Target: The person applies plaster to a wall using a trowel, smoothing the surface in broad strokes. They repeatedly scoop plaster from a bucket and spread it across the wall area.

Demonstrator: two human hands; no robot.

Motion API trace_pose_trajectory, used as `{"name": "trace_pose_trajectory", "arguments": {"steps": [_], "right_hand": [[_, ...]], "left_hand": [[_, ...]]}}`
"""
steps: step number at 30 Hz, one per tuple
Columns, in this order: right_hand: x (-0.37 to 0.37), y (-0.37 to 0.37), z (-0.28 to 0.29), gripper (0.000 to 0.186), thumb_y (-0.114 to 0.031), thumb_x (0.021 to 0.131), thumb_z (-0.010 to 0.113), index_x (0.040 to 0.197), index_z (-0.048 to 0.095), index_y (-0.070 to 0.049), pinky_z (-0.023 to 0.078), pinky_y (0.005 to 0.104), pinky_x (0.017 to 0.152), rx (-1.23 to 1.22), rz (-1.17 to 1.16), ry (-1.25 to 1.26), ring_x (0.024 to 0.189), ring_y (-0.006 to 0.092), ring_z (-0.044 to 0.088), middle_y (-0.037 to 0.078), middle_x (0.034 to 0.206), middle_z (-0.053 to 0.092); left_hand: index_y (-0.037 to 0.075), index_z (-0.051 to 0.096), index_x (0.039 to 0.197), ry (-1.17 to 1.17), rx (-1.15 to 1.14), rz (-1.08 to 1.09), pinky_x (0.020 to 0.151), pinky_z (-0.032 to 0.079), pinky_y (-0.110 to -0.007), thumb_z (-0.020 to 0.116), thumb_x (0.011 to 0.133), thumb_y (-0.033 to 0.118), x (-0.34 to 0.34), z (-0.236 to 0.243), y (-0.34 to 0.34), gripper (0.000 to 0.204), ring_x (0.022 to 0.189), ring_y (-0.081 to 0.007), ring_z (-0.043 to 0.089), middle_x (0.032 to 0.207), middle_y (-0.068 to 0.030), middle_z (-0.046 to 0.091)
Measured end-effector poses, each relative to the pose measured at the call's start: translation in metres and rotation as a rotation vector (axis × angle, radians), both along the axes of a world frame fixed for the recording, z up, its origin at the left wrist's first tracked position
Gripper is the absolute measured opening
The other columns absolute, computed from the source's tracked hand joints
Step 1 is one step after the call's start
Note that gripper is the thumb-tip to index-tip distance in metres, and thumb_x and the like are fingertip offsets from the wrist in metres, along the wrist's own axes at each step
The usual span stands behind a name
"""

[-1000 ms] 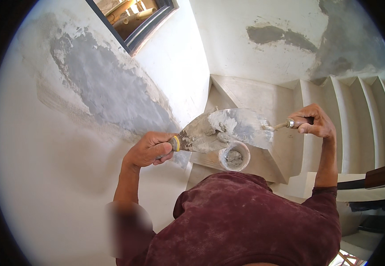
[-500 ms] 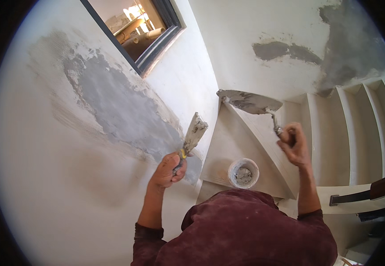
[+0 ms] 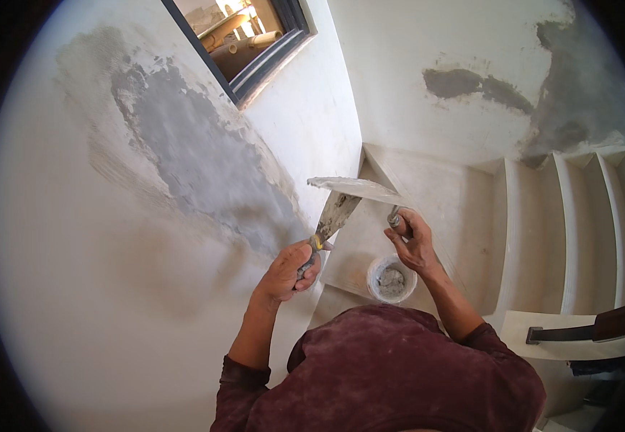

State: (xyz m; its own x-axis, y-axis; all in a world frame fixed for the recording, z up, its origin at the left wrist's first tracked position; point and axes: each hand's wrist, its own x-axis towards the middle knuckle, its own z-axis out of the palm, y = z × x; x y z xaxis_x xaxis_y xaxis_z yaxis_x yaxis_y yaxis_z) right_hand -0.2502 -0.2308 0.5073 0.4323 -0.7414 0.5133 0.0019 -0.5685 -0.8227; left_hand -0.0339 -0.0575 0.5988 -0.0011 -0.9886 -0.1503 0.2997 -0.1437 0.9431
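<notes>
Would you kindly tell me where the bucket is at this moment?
In the head view, the bucket is on the pale step, slightly right of centre, pictured just below the right hand and above the maroon shirt.

On my feed, I see the right hand has swung in toward the left hand, its trowel now nearly edge-on and overlapping the putty knife.
</notes>
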Motion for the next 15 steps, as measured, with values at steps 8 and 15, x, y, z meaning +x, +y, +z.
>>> {"name": "trace_pose_trajectory", "arguments": {"steps": [8,15], "right_hand": [[-0.002,-0.006,-0.002,0.034,-0.002,0.079,0.071,0.111,0.059,0.0,0.053,0.0304,0.074,-0.011,0.073,0.034,0.085,0.0229,0.063,0.012,0.095,0.061],[-0.017,-0.021,-0.022,0.033,-0.001,0.078,0.071,0.109,0.06,-0.002,0.05,0.033,0.069,-0.08,-0.03,0.079,0.079,0.0245,0.061,0.012,0.09,0.06]], "left_hand": [[-0.002,0.052,0.117,-0.034,0.004,0.017,0.037,0.027,-0.02,0.047,0.098,0.045,0.005,-0.008,0.002,0.051,0.04,-0.0043,0.032,0.059,0.0022,0.04],[0.001,0.051,0.119,-0.099,-0.096,0.083,0.037,0.027,-0.02,0.048,0.097,0.048,0.012,-0.011,-0.005,0.052,0.04,-0.005,0.033,0.059,0.0015,0.041]]}}
